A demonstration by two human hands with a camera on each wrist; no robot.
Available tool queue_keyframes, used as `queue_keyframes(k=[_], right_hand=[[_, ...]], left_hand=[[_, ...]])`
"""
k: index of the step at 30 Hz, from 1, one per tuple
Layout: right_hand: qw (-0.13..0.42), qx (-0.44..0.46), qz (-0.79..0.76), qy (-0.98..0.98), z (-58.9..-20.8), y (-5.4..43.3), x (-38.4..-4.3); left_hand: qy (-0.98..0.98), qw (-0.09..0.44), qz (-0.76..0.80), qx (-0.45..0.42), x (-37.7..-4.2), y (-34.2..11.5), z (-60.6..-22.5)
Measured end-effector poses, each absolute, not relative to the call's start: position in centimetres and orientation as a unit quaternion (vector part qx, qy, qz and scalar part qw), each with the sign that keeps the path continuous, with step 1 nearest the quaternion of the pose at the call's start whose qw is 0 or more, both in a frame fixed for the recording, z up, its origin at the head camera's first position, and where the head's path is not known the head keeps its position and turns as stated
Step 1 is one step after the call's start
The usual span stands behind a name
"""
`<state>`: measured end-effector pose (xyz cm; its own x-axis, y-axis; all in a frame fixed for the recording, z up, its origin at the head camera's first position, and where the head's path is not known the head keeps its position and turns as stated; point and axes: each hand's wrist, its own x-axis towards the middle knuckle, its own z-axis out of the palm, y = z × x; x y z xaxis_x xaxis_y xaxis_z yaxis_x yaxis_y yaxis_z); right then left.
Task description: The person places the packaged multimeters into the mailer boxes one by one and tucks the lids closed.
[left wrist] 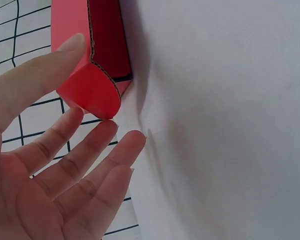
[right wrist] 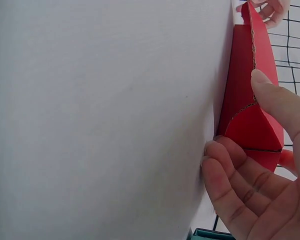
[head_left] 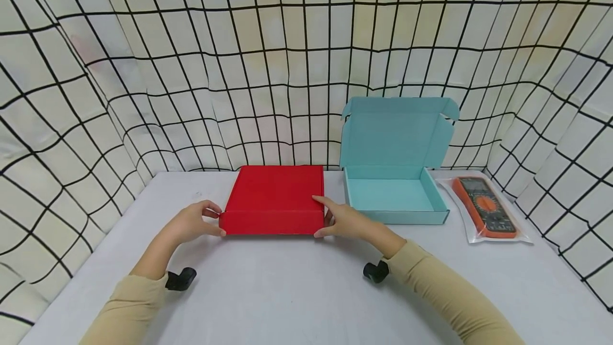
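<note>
A red cardboard box (head_left: 275,190) lies on the white table with its lid lowered and the front flap (head_left: 272,222) angled out over the front. At its left front corner my left hand (head_left: 193,221) holds the flap's end, thumb on the flap and fingertips at the rounded side tab (left wrist: 92,90). My right hand (head_left: 342,220) grips the opposite corner. Its thumb rests at the flap's cut edge, the index finger lies over the lid, and the other fingers curl by the right side tab (right wrist: 252,125). The inside of the box is hidden.
Right of the red box stands a light blue cardboard box (head_left: 395,196), its lid raised. Farther right lies an orange and black multimeter (head_left: 486,206) in a clear plastic bag. A white cloth with a black grid (head_left: 287,68) rises behind the table and along both sides.
</note>
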<state>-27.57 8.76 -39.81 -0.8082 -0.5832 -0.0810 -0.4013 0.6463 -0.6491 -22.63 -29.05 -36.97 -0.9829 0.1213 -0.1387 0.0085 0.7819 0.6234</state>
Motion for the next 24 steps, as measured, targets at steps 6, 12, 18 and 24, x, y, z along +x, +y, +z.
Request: queue_keyframes(k=[6, 12, 18, 24], right_hand=[[0.142, -0.277, -0.320, 0.895, -39.87, 8.73, -27.52], [0.142, -0.277, -0.323, 0.894, -39.74, 8.77, -27.45], [0.144, -0.276, -0.323, 0.894, -39.66, 8.78, -27.42], [0.147, -0.276, -0.321, 0.894, -39.61, 8.81, -27.32]], left_hand=[[0.939, 0.091, 0.327, 0.047, -22.56, -28.52, -37.28], [0.945, 0.090, 0.308, 0.056, -22.68, -28.21, -37.58], [0.951, 0.079, 0.293, 0.066, -22.62, -28.36, -37.31], [0.947, 0.077, 0.300, 0.085, -22.44, -28.54, -37.21]])
